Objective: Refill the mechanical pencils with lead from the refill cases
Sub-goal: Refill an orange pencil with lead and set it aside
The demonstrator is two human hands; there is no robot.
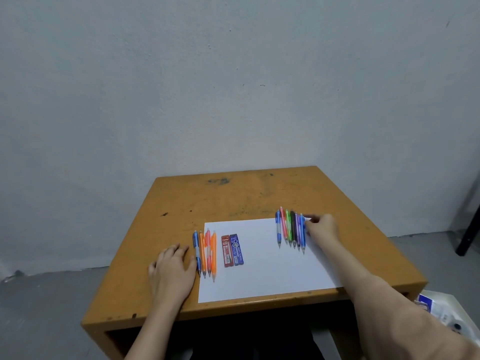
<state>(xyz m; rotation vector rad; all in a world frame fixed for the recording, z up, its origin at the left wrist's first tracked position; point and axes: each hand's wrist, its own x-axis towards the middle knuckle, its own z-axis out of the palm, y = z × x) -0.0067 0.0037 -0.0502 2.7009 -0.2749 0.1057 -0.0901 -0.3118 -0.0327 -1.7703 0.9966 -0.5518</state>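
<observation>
Two rows of mechanical pencils lie on a white sheet of paper (262,266). The left row (206,253) holds a blue, several orange and a pink pencil. The right row (291,229) holds blue, pink, green, black and purple pencils. Between them lie a red refill case (227,251) and a blue refill case (237,249), side by side. My left hand (171,271) rests flat on the table, touching the left row's blue pencil. My right hand (322,227) touches the outermost blue pencil (302,232) of the right row with its fingertips.
The paper lies on a small worn orange-brown table (233,196) set against a grey wall. A white box with items (441,310) sits on the floor at the lower right. A dark leg of some furniture (467,229) stands at the far right.
</observation>
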